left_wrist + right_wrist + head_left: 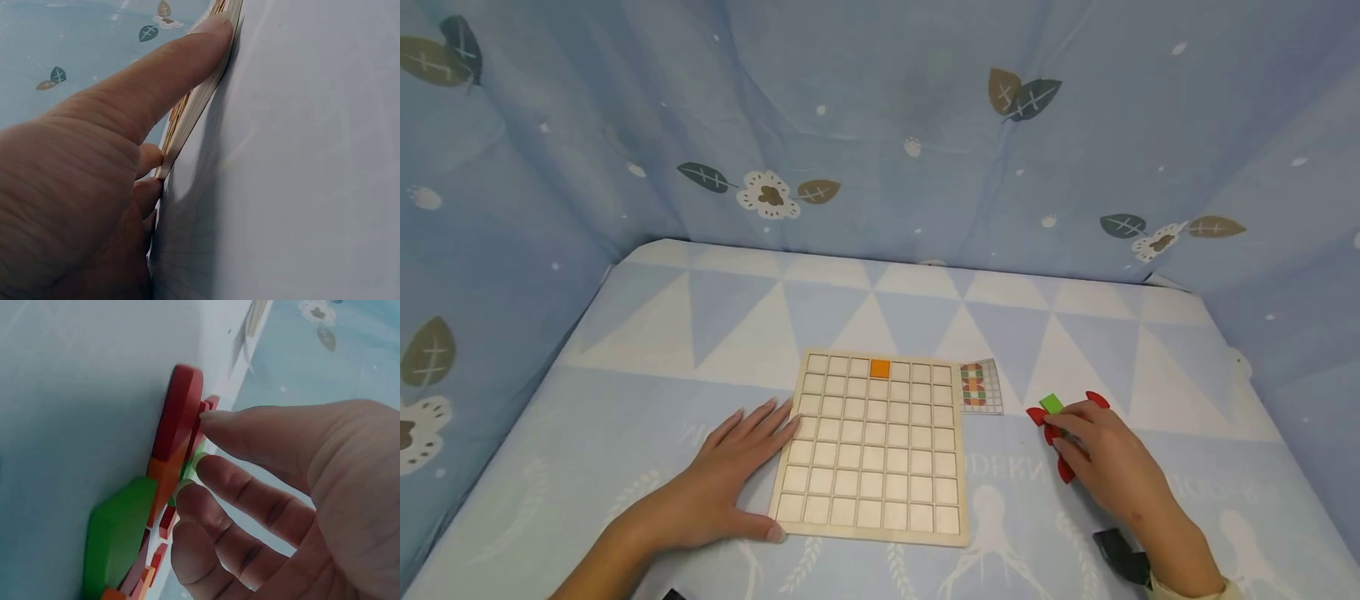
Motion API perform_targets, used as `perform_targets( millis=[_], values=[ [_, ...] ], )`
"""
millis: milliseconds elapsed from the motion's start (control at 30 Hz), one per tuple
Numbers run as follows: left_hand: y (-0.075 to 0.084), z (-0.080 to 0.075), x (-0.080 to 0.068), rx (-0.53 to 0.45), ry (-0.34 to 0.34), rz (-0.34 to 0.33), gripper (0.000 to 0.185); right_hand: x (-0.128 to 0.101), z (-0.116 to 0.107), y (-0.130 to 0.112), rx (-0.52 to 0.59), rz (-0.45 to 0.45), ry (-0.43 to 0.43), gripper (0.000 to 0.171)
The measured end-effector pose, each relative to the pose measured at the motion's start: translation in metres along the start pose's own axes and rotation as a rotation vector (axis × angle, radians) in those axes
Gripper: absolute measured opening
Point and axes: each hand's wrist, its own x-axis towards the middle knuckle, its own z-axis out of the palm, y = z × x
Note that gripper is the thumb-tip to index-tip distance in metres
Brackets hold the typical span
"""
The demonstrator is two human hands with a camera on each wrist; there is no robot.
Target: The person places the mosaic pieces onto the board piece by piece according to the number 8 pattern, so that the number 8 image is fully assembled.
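A square wooden grid board (875, 433) lies on the cloth, with one orange square tile (880, 369) in its top row. Along the board's left side rests my left hand (722, 479), fingers straight, thumb at the lower left corner; in the left wrist view the thumb (187, 56) touches the board's edge (199, 103). My right hand (1108, 458) is over several loose red pieces (1066, 470) and a green piece (1049, 403). In the right wrist view its thumb and fingertips are apart beside a red block (179, 412); contact with the pieces behind it is unclear.
A small card with a coloured grid pattern (975, 387) lies against the board's upper right side. Close to the right wrist view's camera are a green block (119, 537) and an orange block (164, 481). Patterned blue curtains (910, 200) hang behind the table.
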Motion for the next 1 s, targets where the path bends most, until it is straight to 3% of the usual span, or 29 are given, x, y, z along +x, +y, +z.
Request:
perform_targets(
  millis=[367,733,1000],
  values=[
    [0.0031,-0.0019,-0.0029,0.006,0.005,0.006,0.121,-0.0018,0.0077,-0.0068,-0.005,0.043,0.013,0.024],
    [0.002,-0.0026,0.0015,0.024,-0.011,-0.003,0.122,-0.0038,0.0048,-0.0005,0.084,0.093,-0.041,0.034],
    [0.0012,-0.0021,0.0012,0.026,-0.014,-0.034,0.123,0.0028,0.0055,-0.0021,0.063,0.177,-0.079,0.038]
  ],
)
